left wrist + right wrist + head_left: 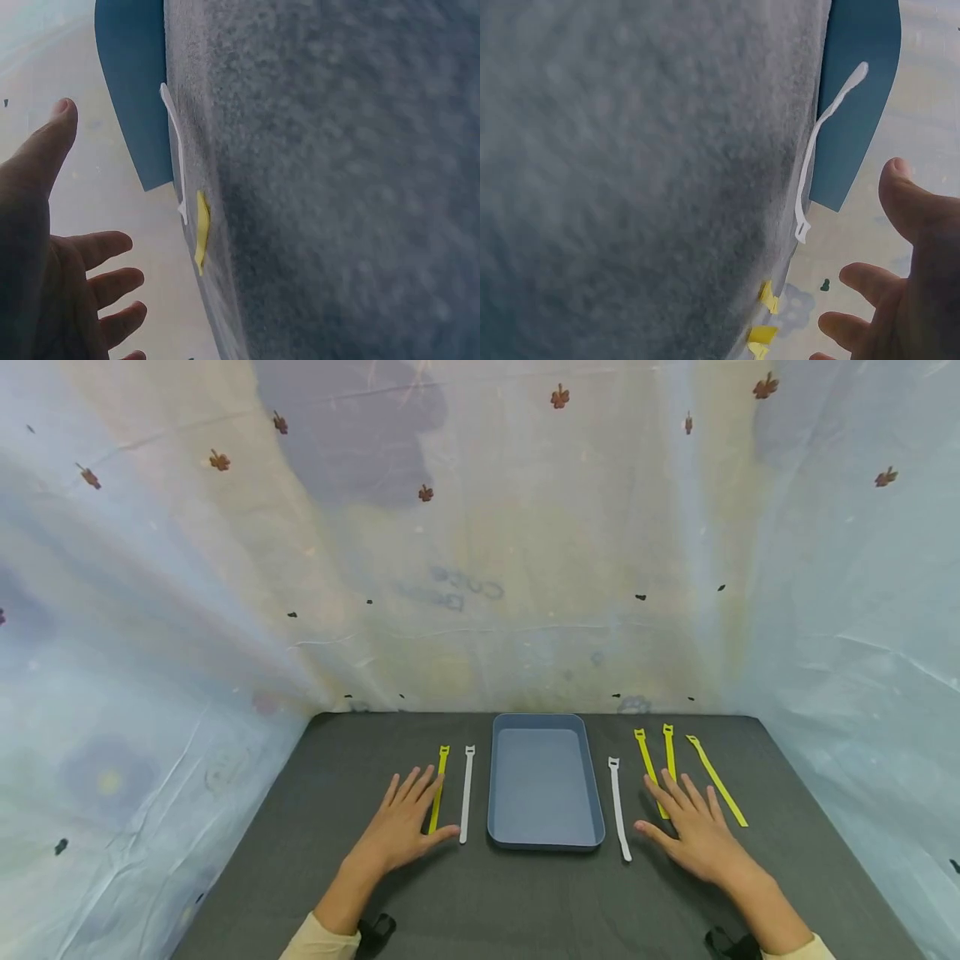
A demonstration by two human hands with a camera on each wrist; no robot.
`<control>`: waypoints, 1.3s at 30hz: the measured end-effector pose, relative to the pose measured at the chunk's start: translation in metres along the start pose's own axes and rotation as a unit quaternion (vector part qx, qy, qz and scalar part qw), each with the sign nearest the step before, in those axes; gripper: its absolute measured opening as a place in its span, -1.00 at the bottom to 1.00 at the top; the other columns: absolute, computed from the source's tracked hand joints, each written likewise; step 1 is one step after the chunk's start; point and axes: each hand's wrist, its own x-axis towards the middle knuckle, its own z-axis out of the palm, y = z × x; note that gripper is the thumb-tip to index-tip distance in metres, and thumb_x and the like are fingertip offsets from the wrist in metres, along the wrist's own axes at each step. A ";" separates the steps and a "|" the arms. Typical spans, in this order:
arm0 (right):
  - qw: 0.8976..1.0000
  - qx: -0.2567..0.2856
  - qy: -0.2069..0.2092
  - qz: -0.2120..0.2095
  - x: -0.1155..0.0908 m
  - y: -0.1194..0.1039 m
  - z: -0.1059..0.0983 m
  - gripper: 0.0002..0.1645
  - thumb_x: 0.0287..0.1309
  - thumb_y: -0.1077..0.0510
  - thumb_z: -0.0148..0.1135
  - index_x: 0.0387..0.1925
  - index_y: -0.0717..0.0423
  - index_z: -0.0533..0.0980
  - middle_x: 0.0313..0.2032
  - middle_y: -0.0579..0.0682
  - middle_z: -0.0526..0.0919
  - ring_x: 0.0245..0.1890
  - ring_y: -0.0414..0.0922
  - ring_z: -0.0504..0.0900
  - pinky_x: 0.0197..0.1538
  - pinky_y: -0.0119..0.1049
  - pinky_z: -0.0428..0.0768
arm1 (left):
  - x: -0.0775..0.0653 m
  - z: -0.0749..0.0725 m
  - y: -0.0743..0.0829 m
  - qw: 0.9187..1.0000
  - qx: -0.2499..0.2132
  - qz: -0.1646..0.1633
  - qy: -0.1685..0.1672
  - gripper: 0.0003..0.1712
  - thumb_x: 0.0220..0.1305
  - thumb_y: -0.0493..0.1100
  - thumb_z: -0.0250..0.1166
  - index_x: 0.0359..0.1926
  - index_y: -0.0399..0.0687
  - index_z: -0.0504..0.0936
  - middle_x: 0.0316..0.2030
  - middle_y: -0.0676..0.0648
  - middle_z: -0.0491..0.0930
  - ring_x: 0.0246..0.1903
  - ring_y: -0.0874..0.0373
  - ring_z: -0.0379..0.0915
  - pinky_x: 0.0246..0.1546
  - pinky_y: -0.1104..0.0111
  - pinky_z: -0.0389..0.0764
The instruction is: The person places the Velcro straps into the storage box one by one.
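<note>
Presently, the left hand (407,825) is held spread above the dark gray tabletop (540,902), near one yellow slotted cable strap (437,807); one white strap (467,793) is laid between this hand and the blue-gray rectangular tray (545,787). The right hand (699,837) is likewise spread, near three yellow straps (670,752), with another white strap (618,808) positioned beside the tray.
</note>
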 end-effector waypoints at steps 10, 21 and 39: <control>1.000 0.002 0.013 0.004 0.013 0.013 -0.003 0.06 0.42 -0.39 0.28 0.63 0.19 0.26 0.61 0.45 0.12 0.60 0.52 -0.03 0.54 0.59 -0.19 | 0.009 0.003 0.013 1.000 0.004 0.022 -0.006 0.17 0.41 0.61 0.12 0.71 -0.05 0.17 0.68 -0.20 0.09 0.68 -0.18 -0.09 0.66 -0.23 -0.08; 1.000 -0.013 0.012 0.012 0.028 0.033 -0.012 0.06 0.46 -0.37 0.25 0.64 0.23 0.23 0.59 0.51 0.11 0.58 0.55 0.00 0.51 0.62 -0.15 | 0.018 0.007 0.026 0.998 -0.005 0.060 -0.010 0.18 0.43 0.59 0.12 0.71 -0.11 0.14 0.69 -0.22 0.06 0.67 -0.22 -0.03 0.65 -0.22 -0.02; 0.998 -0.040 0.001 0.047 0.060 0.075 -0.031 0.05 0.53 -0.30 0.22 0.59 0.44 0.19 0.50 0.66 0.13 0.49 0.61 0.12 0.43 0.68 0.04 | 0.032 0.015 0.046 0.994 -0.016 0.102 -0.031 0.20 0.42 0.58 0.16 0.72 -0.11 0.09 0.70 -0.20 0.04 0.67 -0.16 -0.04 0.66 -0.17 0.03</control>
